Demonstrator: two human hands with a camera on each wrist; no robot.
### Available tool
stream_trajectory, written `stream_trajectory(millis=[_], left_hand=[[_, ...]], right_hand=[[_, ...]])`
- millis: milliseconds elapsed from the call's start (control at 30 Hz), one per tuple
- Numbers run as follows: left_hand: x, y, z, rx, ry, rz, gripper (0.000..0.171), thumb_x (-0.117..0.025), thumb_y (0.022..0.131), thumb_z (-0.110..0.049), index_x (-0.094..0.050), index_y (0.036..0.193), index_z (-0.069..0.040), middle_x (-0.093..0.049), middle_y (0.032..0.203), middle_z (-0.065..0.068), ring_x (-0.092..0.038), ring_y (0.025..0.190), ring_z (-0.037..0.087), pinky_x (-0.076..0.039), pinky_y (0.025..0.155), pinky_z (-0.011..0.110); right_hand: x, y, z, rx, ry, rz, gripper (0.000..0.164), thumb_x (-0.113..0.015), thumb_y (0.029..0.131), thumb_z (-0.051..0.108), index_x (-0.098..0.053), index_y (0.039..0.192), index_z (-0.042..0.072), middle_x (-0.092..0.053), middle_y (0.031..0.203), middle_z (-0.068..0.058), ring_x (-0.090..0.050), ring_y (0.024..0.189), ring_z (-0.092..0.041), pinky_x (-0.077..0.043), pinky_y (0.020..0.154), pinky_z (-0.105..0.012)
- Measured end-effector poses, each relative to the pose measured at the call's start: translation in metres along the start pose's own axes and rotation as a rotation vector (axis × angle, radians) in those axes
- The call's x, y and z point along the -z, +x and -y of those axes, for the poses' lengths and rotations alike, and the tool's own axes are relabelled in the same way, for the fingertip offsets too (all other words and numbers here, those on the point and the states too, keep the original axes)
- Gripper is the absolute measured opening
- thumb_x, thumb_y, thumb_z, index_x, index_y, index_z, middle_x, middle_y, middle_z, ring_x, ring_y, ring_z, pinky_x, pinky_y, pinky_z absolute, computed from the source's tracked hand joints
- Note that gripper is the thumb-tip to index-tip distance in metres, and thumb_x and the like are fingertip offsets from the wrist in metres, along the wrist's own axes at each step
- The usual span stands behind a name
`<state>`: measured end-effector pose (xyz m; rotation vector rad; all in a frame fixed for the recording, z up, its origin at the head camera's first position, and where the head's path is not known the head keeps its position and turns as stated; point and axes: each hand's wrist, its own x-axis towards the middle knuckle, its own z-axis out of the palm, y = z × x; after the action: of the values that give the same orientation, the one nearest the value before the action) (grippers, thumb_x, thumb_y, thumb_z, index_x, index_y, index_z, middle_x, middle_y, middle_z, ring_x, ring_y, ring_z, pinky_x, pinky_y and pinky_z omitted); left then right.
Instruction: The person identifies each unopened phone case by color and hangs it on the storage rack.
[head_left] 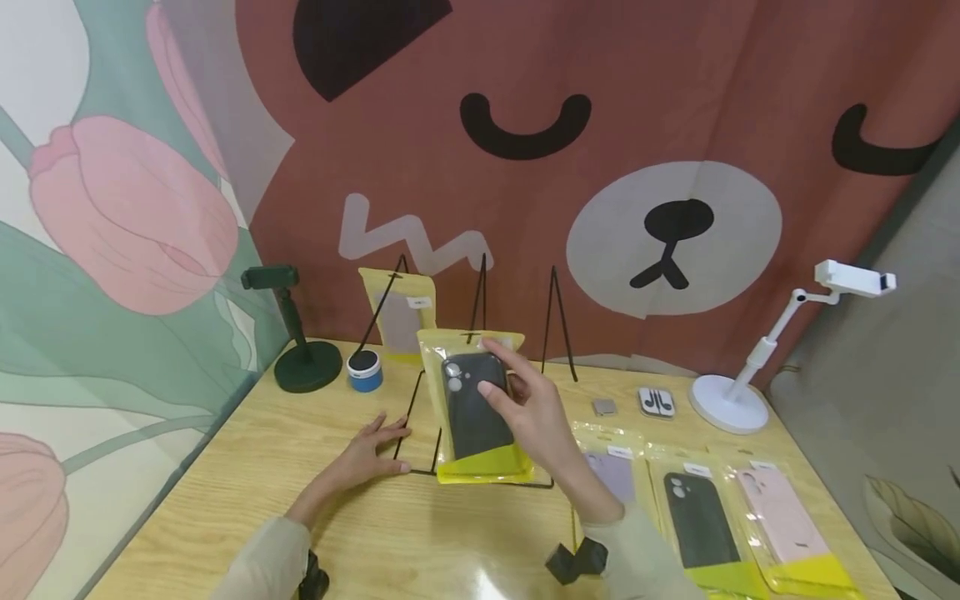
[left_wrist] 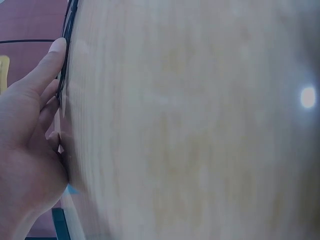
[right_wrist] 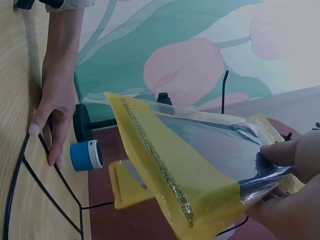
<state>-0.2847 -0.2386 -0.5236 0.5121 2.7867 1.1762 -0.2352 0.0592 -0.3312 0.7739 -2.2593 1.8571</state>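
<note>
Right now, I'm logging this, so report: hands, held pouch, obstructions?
Right hand pinching clear-and-yellow plastic pouch, dark phone case inside. Left hand touching black wire rack. Rack's left end occupied: another yellow pouch.

The table (head_left: 412, 546) bears a rack (head_left: 423, 473) and bagged cases (head_left: 701, 521)

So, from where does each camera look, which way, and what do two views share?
Head: worn on the head, facing forward and down at the black wire rack; left hand and right hand show.
Left wrist: worn there, facing the light wooden tabletop; left hand shows.
Right wrist: worn there, facing leftward past the yellow-edged clear plastic pouch; both hands show.
Head and right wrist share the blue-and-white cylinder.
</note>
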Motion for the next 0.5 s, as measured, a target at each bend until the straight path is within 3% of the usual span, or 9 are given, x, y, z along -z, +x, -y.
stream_trajectory(millis=[100, 333, 400, 500], left_hand=[[-0.003, 0.002, -0.002, -0.013, -0.009, 0.016, 0.066, -0.076, 0.081, -0.038, -0.056, 0.136, -0.008, -0.036, 0.152, 0.009, -0.010, 0.144, 0.044, -0.012, 0.106, 0.071], [-0.010, 0.005, -0.007, -0.037, -0.017, 0.026, 0.066, -0.076, 0.081, -0.037, -0.056, 0.135, -0.007, -0.037, 0.151, 0.010, -0.010, 0.143, 0.045, -0.012, 0.105, 0.071], [-0.012, 0.005, -0.007, -0.040, -0.025, 0.027, 0.066, -0.076, 0.081, -0.037, -0.055, 0.135, -0.007, -0.037, 0.151, 0.010, -0.010, 0.143, 0.045, -0.011, 0.105, 0.072], [-0.015, 0.004, -0.006, -0.040, -0.032, 0.030, 0.066, -0.076, 0.081, -0.037, -0.055, 0.136, -0.008, -0.036, 0.152, 0.010, -0.010, 0.143, 0.045, -0.012, 0.104, 0.072]], right_hand=[[0.003, 0.008, 0.002, -0.005, -0.039, -0.015, 0.052, -0.059, 0.093, -0.002, -0.046, 0.143, 0.007, -0.056, 0.126, -0.019, -0.065, 0.101, -0.033, -0.057, 0.075, -0.041], [0.018, 0.062, -0.053, 0.052, -0.131, -0.105, 0.052, -0.063, 0.094, 0.009, -0.048, 0.143, 0.020, -0.047, 0.145, -0.002, -0.045, 0.131, -0.022, -0.039, 0.105, -0.046], [0.023, 0.078, -0.064, 0.058, -0.164, -0.130, 0.052, -0.062, 0.094, 0.009, -0.048, 0.143, 0.022, -0.046, 0.146, -0.001, -0.041, 0.134, -0.020, -0.037, 0.107, -0.047], [0.031, 0.088, -0.078, 0.056, -0.217, -0.169, 0.051, -0.061, 0.095, 0.009, -0.048, 0.143, 0.023, -0.049, 0.141, -0.006, -0.048, 0.122, -0.022, -0.041, 0.100, -0.046]])
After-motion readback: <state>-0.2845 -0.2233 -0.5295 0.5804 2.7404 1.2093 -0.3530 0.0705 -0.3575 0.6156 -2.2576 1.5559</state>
